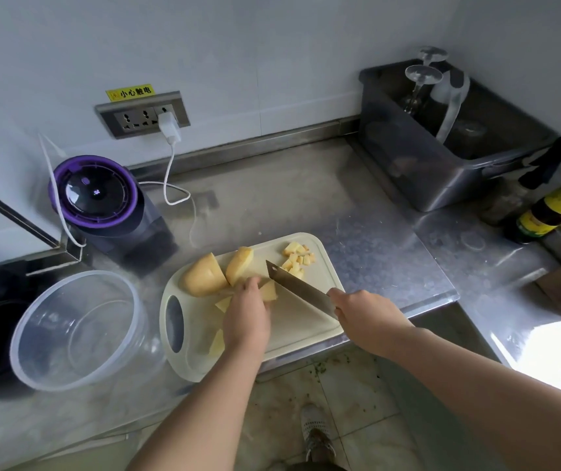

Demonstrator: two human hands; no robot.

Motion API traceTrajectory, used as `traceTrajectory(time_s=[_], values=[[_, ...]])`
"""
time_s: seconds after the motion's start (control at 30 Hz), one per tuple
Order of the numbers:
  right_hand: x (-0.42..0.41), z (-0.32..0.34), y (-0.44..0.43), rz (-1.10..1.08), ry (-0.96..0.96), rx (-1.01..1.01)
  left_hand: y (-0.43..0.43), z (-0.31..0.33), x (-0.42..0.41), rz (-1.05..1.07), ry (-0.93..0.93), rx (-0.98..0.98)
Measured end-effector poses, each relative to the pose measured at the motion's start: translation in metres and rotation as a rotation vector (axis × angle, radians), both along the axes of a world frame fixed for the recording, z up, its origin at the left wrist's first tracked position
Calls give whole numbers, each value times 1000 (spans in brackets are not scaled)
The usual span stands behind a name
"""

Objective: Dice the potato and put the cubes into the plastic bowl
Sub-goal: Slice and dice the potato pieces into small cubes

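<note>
Left hand, potato, knife; bowl nearby

steel bench | cutting board at front edge | plastic bowl just left of board | purple appliance behind-left | grey tub behind-right

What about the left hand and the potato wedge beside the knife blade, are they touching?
Touching. The head view shows the left hand pressing down on the potato wedge, no gap, beside the knife.
</note>
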State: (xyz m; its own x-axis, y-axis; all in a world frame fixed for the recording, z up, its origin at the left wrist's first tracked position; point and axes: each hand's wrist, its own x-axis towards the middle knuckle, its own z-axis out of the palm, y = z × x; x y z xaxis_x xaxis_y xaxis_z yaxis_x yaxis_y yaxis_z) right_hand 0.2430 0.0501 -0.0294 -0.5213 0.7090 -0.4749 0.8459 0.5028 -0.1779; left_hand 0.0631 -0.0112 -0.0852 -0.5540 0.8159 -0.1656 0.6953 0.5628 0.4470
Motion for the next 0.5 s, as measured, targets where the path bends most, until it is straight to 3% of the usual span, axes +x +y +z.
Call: traceTrajectory(time_s=[0.17, 0.5], values=[[-12, -2, -19, -21, 31, -67, -4, 1, 0, 35, -39, 1], [-17, 0, -26, -29, 47, -68, -2, 7, -6, 142, -321, 44]])
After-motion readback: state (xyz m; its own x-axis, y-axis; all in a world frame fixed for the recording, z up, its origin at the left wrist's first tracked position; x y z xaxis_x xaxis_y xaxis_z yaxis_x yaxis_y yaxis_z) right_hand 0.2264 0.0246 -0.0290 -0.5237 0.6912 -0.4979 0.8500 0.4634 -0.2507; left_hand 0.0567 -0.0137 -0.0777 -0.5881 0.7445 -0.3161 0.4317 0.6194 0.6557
